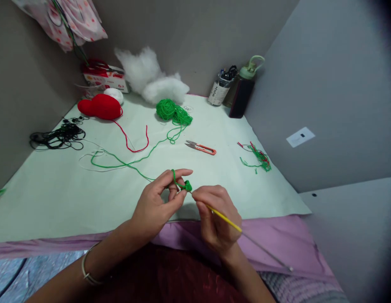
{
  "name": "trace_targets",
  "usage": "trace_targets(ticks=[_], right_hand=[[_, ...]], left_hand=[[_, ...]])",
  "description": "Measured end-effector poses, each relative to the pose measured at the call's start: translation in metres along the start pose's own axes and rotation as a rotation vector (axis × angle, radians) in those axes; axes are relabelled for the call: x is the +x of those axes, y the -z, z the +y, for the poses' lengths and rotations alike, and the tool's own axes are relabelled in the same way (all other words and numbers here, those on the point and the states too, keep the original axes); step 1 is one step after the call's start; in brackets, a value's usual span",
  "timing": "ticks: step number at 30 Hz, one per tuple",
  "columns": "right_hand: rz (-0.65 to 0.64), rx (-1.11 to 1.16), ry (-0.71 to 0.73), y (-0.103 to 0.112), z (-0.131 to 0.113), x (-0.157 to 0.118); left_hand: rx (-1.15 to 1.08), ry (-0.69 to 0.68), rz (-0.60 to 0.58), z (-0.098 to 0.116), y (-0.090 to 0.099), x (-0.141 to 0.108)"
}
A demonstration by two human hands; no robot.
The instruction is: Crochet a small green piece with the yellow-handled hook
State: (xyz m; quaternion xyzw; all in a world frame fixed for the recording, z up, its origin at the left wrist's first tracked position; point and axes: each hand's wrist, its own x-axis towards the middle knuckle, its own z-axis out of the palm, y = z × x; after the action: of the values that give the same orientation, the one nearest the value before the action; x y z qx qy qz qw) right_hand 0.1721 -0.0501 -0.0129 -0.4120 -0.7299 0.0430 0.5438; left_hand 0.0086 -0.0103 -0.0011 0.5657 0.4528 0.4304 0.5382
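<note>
Between the thumb and fingers of my left hand (159, 200) is a small green crochet piece (188, 185). Green yarn loops over the raised index finger of that hand and trails left across the table. My right hand (217, 214) grips a crochet hook (225, 219) with a yellow handle and a long grey shaft that sticks out to the lower right. The hook's tip end points at the crochet piece, and its very tip is hard to make out. Beyond my hands, the green yarn ball (166, 110) sits beside a looser tangle of the same yarn.
Orange thread snips (201, 147) lie in mid-table. Red yarn (102, 107), a black cord bundle (61, 134) and white stuffing (165, 88) are at left and back. Yarn scraps (261, 160) lie right. A pen holder (219, 90) and a bottle (242, 92) stand by the wall.
</note>
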Motion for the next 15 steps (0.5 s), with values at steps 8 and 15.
trace_targets(ticks=[8, 15], right_hand=[[0.098, 0.125, -0.112, -0.015, 0.005, -0.009], [0.119, 0.234, -0.198, -0.012, 0.008, -0.015]], left_hand=[[-0.167, 0.087, -0.078, -0.003, -0.001, -0.001], [-0.24, 0.055, -0.055, -0.007, -0.003, -0.004]])
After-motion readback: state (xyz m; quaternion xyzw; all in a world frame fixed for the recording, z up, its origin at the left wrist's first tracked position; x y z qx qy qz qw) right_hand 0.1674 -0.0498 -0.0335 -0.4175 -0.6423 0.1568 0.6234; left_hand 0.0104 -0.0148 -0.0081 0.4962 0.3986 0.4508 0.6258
